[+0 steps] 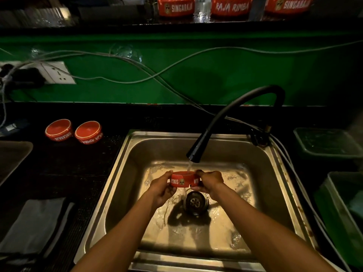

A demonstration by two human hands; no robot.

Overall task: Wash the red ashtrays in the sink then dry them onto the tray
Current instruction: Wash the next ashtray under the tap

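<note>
You were in the washing step, rinsing one ashtray in the sink; next, I judge, it would need turning under the stream, then carrying to the tray for drying.

The black worktop [64, 169] looked speckled and wet. The sink [275, 173] was a square steel basin with rounded corners, water sheeting across its floor. A dull metal tray [11, 156] sat at the worktop's left edge, a folded grey cloth [33, 226] near its front left corner. The matte black tap [225, 118] arched over the basin. Two round, glossy red ashtrays [73, 131] waited at the sink's back left corner.

Your left hand [162, 188] and right hand [210, 182] each gripped a side of the held ashtray [183, 180], under the stream above the drain [194, 202].
</note>
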